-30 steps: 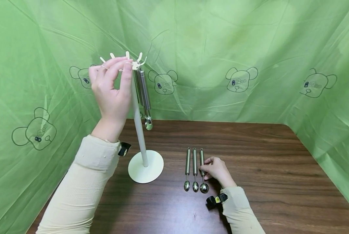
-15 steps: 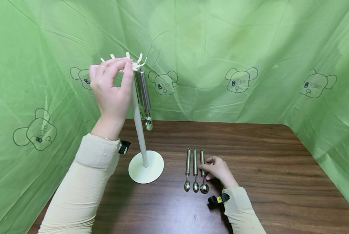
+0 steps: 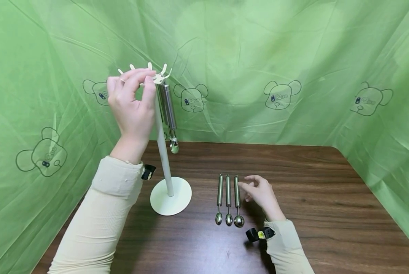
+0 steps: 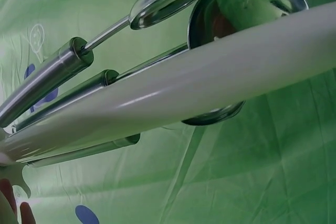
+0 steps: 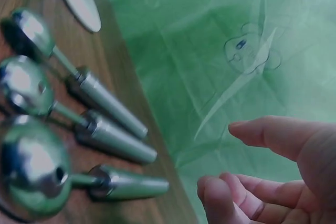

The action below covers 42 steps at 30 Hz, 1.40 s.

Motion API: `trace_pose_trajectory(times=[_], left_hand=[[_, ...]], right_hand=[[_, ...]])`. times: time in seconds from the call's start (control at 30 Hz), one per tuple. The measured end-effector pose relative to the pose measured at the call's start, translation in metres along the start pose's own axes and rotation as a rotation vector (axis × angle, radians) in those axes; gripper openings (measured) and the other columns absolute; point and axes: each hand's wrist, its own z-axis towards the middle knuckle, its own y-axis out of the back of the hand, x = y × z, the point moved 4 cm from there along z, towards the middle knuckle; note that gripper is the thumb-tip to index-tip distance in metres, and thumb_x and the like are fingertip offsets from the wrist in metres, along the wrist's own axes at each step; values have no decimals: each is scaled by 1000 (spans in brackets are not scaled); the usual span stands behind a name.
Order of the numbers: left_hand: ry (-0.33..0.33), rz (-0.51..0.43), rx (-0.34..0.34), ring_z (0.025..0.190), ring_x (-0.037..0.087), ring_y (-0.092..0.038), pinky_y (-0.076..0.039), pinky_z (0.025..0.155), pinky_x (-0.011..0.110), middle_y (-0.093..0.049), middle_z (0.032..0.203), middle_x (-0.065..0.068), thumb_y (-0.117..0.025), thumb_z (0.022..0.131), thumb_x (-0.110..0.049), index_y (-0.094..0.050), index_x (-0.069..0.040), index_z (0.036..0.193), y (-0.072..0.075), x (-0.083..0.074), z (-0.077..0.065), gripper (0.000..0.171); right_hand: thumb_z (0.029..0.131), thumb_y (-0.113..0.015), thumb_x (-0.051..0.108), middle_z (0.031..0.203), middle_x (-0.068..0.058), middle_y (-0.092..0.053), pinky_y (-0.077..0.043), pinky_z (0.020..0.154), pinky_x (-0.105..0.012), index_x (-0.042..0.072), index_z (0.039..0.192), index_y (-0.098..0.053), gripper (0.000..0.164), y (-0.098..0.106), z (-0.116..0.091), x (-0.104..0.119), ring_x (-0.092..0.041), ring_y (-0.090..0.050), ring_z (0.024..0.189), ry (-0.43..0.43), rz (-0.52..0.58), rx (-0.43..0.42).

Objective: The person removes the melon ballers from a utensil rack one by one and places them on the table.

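R hand (image 3: 261, 192) has shifted far-ward vs 0.5 s ago, from mid-handle to nr the far end of the rightmost silver steel scoop w/ round bowl (image 3: 237, 194); scoop itself hasn't visibly budged. R fingers released, thumb apart, nothing held. L hand (image 3: 132, 102) pinches the hooked top of the white stand w/ round base (image 3: 164, 160). Looks approx. halfway: several long silver steel utensils (image 3: 169, 106) already hung; 3 left on the dark brown wooden table (image 3: 310, 209): that scoop + two silver steel scoops w/ oval bowls (image 3: 228, 190) to its left. L wrist cam adds min. 3 hanging handles, incl. large round bowl (image 4: 247, 9), hidden in head view. R wrist cam: gap btwn fingers & handle.
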Motion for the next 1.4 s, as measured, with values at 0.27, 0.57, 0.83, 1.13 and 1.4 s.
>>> trace_pose_trajectory(times=[0.27, 0.57, 0.83, 1.13, 1.4], left_hand=[[16, -43, -28, 86, -3, -36, -28, 84, 21, -76, 106, 3, -58, 89, -22, -78, -7, 93, -2, 3, -2, 25], [48, -145, -52, 81, -1, -37, -27, 82, 18, -77, 102, 8, -57, 88, -21, -77, -2, 89, -3, 6, 0, 27], [74, -205, -52, 81, -2, -41, -31, 82, 19, -76, 102, 10, -55, 88, -23, -76, -1, 90, -4, 10, 0, 30], [89, -270, -62, 84, -1, -50, -32, 86, 20, -77, 98, 5, -55, 89, -16, -74, 3, 89, -5, 14, -1, 27], [110, -381, -71, 96, 8, -68, -32, 108, 25, -76, 92, -10, -52, 89, -6, -71, 6, 87, -5, 18, 4, 23]], right_hand=[[86, -75, 22, 76, -10, -64, -59, 60, -34, -1, 121, -62, 44, 1, -13, 23, -18, -66, 57, 48, 53, -15], [86, -76, 24, 80, -7, -66, -58, 63, -33, 2, 120, -64, 42, -2, -21, 55, -20, -67, 63, 140, 68, 28], [87, -75, 21, 86, -7, -66, -60, 67, -35, 2, 120, -64, 40, -7, -20, 77, -15, -68, 66, 216, 115, 80], [87, -74, 18, 88, -7, -67, -60, 68, -33, 1, 119, -64, 37, -5, -19, 100, -16, -69, 68, 282, 166, 98], [88, -74, 22, 95, -8, -72, -60, 72, -32, 6, 117, -69, 34, -6, -19, 127, -15, -71, 73, 338, 181, 89]])
